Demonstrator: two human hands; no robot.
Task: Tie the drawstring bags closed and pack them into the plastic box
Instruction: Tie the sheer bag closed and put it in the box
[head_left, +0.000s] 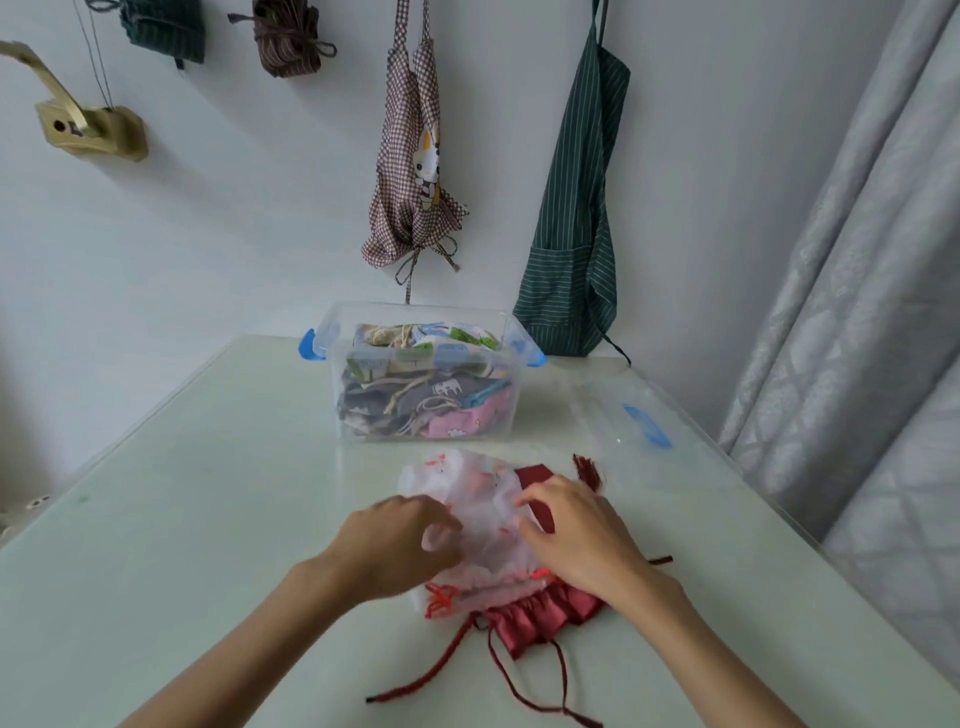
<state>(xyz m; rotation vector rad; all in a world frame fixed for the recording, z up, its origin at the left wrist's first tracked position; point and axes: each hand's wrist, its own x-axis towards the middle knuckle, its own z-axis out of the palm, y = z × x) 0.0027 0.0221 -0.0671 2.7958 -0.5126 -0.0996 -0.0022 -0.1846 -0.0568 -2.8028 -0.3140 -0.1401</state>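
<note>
The sheer white drawstring bag (475, 512), printed w/ small red figures, is laid flat on the table (171, 519), on top of a dark red satin bag (540, 613). Its long axis is run away from the person: closed bottom toward the plastic box (423, 374), gathered mouth at the near end, where a red cord (441, 603) is bunched at the near-left corner.

The bag is flanked by both hands. The left hand (395, 545) is placed on its left edge, fingers curled onto the fabric; the cloth appears to be pinched, though the fingertips are blurred. The right hand (576, 535) is set on the right edge, fingers bent, the fabric prob. pinched there too, partly over the red bag.

Key relation, as judged: the cord lies nearer the person than either grip, i.e. toward the wrists and not ahead of the fingers. It is closest to the left hand, just below it. For the tie, both grips would need to be drawn back to the mouth end.

The box is stood beyond the bag along the same axis, well apart, lid off and already well filled w/ tied bags. The clear lid (631, 431) is laid to the box's right, nearer the right hand.
</note>
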